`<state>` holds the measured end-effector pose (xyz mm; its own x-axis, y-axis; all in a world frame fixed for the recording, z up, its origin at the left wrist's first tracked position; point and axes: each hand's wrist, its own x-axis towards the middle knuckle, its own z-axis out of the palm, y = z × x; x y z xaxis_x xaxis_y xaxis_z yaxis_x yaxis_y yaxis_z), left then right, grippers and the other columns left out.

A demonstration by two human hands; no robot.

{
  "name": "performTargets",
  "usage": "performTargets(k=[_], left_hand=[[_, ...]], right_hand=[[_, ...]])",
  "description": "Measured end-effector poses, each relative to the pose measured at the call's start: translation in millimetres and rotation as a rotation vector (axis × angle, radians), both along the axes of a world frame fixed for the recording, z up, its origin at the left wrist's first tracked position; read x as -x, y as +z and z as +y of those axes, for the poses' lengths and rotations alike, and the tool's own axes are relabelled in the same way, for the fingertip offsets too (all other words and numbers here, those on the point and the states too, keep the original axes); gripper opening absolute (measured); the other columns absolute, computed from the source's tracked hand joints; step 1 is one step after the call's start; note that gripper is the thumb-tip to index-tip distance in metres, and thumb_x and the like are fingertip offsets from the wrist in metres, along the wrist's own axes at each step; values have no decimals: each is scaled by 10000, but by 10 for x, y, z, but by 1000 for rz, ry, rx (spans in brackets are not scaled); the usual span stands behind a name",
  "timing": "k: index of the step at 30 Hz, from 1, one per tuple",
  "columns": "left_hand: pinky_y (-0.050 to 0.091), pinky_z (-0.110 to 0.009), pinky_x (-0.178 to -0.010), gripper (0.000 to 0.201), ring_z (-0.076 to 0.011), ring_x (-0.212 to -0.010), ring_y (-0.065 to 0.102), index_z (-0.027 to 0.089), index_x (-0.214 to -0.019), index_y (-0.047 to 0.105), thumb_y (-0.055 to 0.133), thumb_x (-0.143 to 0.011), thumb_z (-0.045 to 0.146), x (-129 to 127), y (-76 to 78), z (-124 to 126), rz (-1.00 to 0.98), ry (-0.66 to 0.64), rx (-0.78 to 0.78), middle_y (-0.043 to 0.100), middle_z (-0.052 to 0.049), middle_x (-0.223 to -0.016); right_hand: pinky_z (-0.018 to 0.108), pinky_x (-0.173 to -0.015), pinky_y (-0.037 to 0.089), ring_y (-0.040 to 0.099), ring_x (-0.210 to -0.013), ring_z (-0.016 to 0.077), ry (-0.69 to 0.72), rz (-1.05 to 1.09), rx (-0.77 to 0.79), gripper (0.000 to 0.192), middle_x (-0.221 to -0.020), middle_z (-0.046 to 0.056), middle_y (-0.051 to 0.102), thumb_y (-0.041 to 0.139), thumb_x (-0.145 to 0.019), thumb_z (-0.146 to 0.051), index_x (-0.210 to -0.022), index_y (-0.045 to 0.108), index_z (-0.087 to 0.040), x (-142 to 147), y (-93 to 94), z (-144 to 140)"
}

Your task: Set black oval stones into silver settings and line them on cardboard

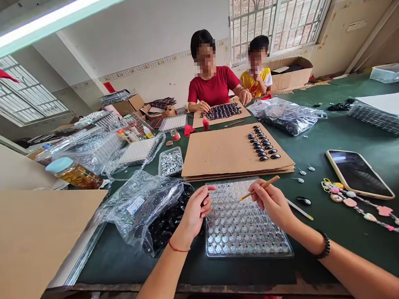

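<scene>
My left hand (196, 208) is closed over the left edge of the clear plastic tray (250, 249), its index finger pointing out. Something small and black shows between its fingers, like the glossy black oval pieces nearby, mostly hidden by them. My right hand (271, 203) pinches a thin wooden stick (261, 187) with a yellowish tip, held slanted above the tray. Rows of round silvery discs sit in the tray's cells. Left of it, a clear plastic bag (136, 209) spills black pieces (171, 217). Beyond the tray, glossy black ovals (262, 142) stand in rows on stacked cardboard (219, 151).
A small bin of silvery parts (171, 161) stands beyond the bag. To the right lie a phone (359, 173), a beaded strap (370, 208) and a pale stick (300, 210). Across the table a person in red (213, 85) handles black pieces; another person sits beside.
</scene>
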<state>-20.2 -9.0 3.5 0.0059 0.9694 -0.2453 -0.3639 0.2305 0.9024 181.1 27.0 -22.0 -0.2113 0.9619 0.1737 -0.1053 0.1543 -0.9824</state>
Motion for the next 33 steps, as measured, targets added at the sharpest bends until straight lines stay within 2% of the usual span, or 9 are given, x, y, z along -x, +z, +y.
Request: performTargets(k=[3, 8, 11, 17, 20, 23, 26, 29, 33], left_hand=[[146, -138, -352, 206, -15, -393, 248, 174, -880, 561, 587, -712, 290, -14, -3, -8, 40, -28, 25, 319, 70, -545], [129, -142, -348, 172, 5, -379, 246, 157, -773, 556, 624, -692, 292, -26, -34, 10, 93, -36, 8, 375, 65, -553], [131, -141, -349, 199, 8, -382, 250, 141, -760, 580, 623, -696, 325, -29, -42, 22, 125, -40, 10, 405, 52, -557], [143, -150, -357, 222, -4, -393, 269, 143, -757, 596, 636, -680, 347, -58, -58, 37, 202, -36, 21, 421, 48, -541], [157, -163, -369, 229, -21, -397, 278, 151, -718, 594, 647, -659, 365, -72, -100, 41, 305, -42, 12, 425, 52, -511], [221, -176, -398, 234, -48, -425, 335, 149, -667, 612, 637, -663, 382, -93, -149, 39, 484, -56, -44, 437, 41, -495], [294, -190, -444, 270, -77, -469, 405, 173, -846, 661, 617, -683, 384, -133, -179, 35, 616, -76, -97, 503, 18, -556], [323, -202, -463, 340, -90, -476, 430, 185, -964, 650, 610, -689, 381, -178, -184, 31, 605, -121, -110, 532, 7, -587], [307, -200, -447, 303, -91, -468, 420, 161, -872, 678, 622, -674, 385, -208, -184, 27, 584, -118, -117, 534, 1, -561]], right_hand=[[232, -442, 306, 408, -470, 105, 33, -175, -126, 303, -646, 24, 515, 436, -820, -427, -699, 560, -179, -5, -36, -19], [271, -583, 350, 491, -607, 154, 7, -537, -374, 250, -715, 44, 566, 360, -858, -331, -710, 509, -195, -40, -48, 15], [270, -577, 345, 498, -615, 156, -14, -658, -406, 266, -748, 53, 578, 315, -872, -315, -723, 498, -193, -51, -61, 51], [276, -584, 360, 520, -634, 166, 97, -740, -401, 318, -780, 56, 583, 282, -877, -339, -704, 505, -193, -37, -100, 101], [272, -583, 363, 522, -641, 165, 52, -682, -404, 264, -746, 48, 578, 312, -874, -323, -776, 522, -197, -48, -65, 82], [261, -567, 373, 513, -605, 148, 32, -515, -373, 202, -721, 37, 565, 359, -865, -303, -825, 525, -197, -58, -19, 33], [241, -461, 356, 451, -457, 104, 101, -285, -234, 188, -696, 21, 551, 386, -858, -322, -878, 523, -194, -49, 4, -25], [231, -405, 337, 421, -396, 82, 163, -93, -92, 220, -698, 18, 550, 419, -842, -374, -896, 525, -190, -28, 22, -74], [232, -401, 330, 422, -391, 75, 166, 7, -33, 245, -683, 11, 544, 458, -818, -414, -851, 539, -186, -13, 66, -102]])
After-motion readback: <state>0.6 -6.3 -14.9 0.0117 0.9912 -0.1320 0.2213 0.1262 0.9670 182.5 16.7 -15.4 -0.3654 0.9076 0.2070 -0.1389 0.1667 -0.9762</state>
